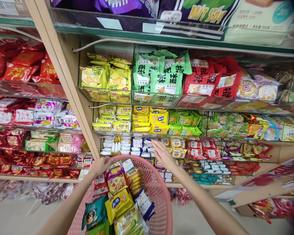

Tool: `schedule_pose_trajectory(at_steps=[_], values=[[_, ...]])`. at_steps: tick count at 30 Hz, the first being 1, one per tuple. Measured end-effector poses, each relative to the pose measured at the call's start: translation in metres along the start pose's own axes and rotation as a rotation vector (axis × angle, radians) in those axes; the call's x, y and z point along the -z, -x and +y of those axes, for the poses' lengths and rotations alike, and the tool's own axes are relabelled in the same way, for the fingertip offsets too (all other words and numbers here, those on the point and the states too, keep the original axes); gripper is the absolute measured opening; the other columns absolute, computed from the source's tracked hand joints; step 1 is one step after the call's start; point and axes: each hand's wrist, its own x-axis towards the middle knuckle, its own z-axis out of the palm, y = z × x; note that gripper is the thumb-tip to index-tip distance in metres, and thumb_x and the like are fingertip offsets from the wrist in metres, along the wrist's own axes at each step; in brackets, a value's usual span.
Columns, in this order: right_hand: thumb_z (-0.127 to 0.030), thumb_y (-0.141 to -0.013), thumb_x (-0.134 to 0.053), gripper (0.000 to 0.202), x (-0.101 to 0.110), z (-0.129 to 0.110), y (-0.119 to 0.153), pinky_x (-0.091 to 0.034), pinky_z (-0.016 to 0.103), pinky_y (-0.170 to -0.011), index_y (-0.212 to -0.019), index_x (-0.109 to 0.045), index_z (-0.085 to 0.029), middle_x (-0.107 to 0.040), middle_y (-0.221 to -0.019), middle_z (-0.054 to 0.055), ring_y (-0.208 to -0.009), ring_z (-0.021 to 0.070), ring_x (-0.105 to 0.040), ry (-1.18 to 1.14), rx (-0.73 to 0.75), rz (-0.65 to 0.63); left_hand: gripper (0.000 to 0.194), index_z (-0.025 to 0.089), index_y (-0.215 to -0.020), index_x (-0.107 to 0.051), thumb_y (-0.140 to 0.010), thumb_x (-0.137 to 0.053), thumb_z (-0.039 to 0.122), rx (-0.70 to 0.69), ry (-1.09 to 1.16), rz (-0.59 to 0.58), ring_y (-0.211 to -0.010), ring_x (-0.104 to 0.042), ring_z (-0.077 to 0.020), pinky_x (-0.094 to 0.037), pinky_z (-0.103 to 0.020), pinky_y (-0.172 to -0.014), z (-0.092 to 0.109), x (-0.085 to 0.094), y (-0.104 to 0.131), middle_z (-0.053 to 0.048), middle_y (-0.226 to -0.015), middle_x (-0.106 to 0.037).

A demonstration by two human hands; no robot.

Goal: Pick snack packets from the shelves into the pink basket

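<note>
My left hand [101,165] is closed on the upper left rim of a pink perforated basket [163,192]. Inside the basket lie several wrapped snacks, among them a yellow pack [119,205], a teal pack [95,212], a red pack [101,183] and a white and blue pack [144,203]. Beyond the basket's far rim, my right hand [163,155] reaches to a low shelf, its fingertips on a small white and blue pack [148,142]. More such packs [137,143] lie just to its left.
Glass-fronted shelves carry yellow packs [94,77], green packs [168,81] and red packs [202,84]. A wooden upright [61,71] divides them from the left shelves of red packs [22,67]. Slanted boards [264,182] stand at the lower right.
</note>
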Motion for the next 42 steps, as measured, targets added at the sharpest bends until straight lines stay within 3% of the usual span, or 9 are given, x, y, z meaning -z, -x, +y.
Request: schedule_pose_trajectory(at_steps=[4, 7, 11, 17, 23, 31, 36, 42], values=[[-0.023, -0.093, -0.032, 0.047, 0.033, -0.026, 0.007, -0.032, 0.045, -0.107, -0.140, -0.030, -0.025, -0.042, -0.138, 0.006, -0.128, 0.0216, -0.034, -0.040, 0.060, -0.016, 0.061, 0.025, -0.097, -0.062, -0.080, -0.023, 0.068, -0.037, -0.004, 0.007, -0.082, -0.063, -0.0246, -0.040, -0.027, -0.060, 0.002, 0.003, 0.002, -0.007, -0.085, -0.067], [-0.027, -0.092, -0.036, 0.044, 0.057, -0.049, 0.014, -0.034, 0.043, -0.105, -0.136, -0.037, -0.024, -0.045, -0.135, 0.007, -0.126, 0.0211, -0.038, -0.156, 0.059, -0.082, 0.065, 0.024, -0.096, -0.063, -0.079, -0.020, 0.070, -0.047, -0.010, -0.002, -0.078, -0.062, -0.0235, -0.040, -0.027, -0.059, 0.005, 0.004, 0.003, -0.008, -0.084, -0.067], [-0.033, -0.091, -0.042, 0.038, 0.076, -0.071, 0.026, -0.040, 0.038, -0.100, -0.127, -0.049, -0.022, -0.050, -0.130, 0.009, -0.119, 0.0194, -0.047, -0.395, 0.026, -0.282, 0.068, 0.024, -0.098, -0.063, -0.079, -0.018, 0.071, -0.040, -0.027, -0.012, -0.078, -0.062, -0.0237, -0.040, -0.028, -0.059, 0.005, 0.004, 0.003, -0.007, -0.083, -0.067], [-0.040, -0.089, -0.045, 0.033, 0.080, -0.078, 0.035, -0.043, 0.030, -0.093, -0.110, -0.063, -0.022, -0.059, -0.115, 0.006, -0.104, 0.0152, -0.056, -0.727, -0.045, -0.641, 0.065, 0.027, -0.101, -0.061, -0.079, -0.018, 0.071, -0.002, -0.047, -0.016, -0.086, -0.063, -0.0274, -0.043, -0.031, -0.065, 0.005, 0.002, 0.002, -0.007, -0.090, -0.068], [-0.046, -0.086, -0.046, 0.037, 0.068, -0.069, 0.032, -0.044, 0.027, -0.086, -0.101, -0.066, -0.019, -0.063, -0.107, 0.006, -0.098, 0.0155, -0.058, -0.845, -0.113, -0.952, 0.067, 0.026, -0.104, -0.061, -0.078, -0.018, 0.071, -0.001, -0.038, -0.015, -0.085, -0.063, -0.0271, -0.042, -0.030, -0.065, 0.005, 0.002, 0.003, -0.008, -0.089, -0.068], [-0.051, -0.083, -0.049, 0.044, 0.029, -0.057, 0.025, -0.044, 0.022, -0.081, -0.102, -0.067, -0.016, -0.066, -0.103, 0.005, -0.094, 0.0145, -0.058, -0.843, -0.098, -1.192, 0.065, 0.025, -0.100, -0.061, -0.079, -0.020, 0.070, -0.007, -0.033, -0.014, -0.082, -0.063, -0.0265, -0.042, -0.029, -0.063, 0.003, 0.001, 0.002, -0.008, -0.084, -0.068], [-0.056, -0.078, -0.052, 0.051, 0.005, -0.055, 0.010, -0.043, 0.020, -0.082, -0.104, -0.067, -0.015, -0.067, -0.105, 0.004, -0.096, 0.0148, -0.059, -0.799, -0.171, -1.281, 0.064, 0.027, -0.105, -0.061, -0.079, -0.021, 0.070, 0.015, -0.033, -0.004, -0.090, -0.062, -0.0290, -0.043, -0.032, -0.069, 0.002, -0.002, 0.002, -0.008, -0.095, -0.068], [-0.062, -0.071, -0.055, 0.051, -0.012, -0.056, -0.008, -0.045, 0.017, -0.075, -0.092, -0.072, -0.019, -0.069, -0.096, 0.001, -0.088, 0.0130, -0.063, -0.816, -0.244, -1.306, 0.065, 0.025, -0.103, -0.062, -0.080, -0.021, 0.069, 0.007, -0.036, 0.000, -0.085, -0.063, -0.0266, -0.043, -0.030, -0.067, 0.003, -0.001, 0.003, -0.009, -0.088, -0.068]])
